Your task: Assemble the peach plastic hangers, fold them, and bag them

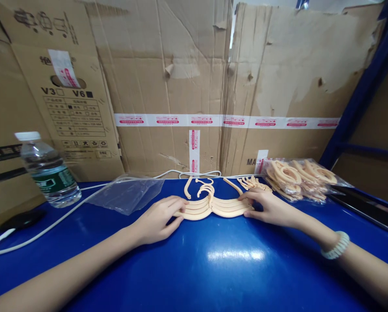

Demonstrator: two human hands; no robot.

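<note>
Several beige clothes hangers (198,209) lie nested together on the blue table, their curved hooks pointing away from me. My left hand (161,216) pinches the left ends of the hangers between thumb and fingers. At the right ends, my right hand (267,208) has a like grip, thumb in front and fingers behind. Just beyond the stack are a loose hanger arm (187,189), a small loose hook (207,180) and another loose arm (233,186). A pile of small hooks (254,183) lies behind my right hand.
Bagged beige hanger parts (298,177) sit at the back right beside a phone (369,208). A clear plastic bag (125,195) lies left of centre, near a white cable (50,229) and a water bottle (49,173). Cardboard (167,86) walls the back of the blue table (194,277).
</note>
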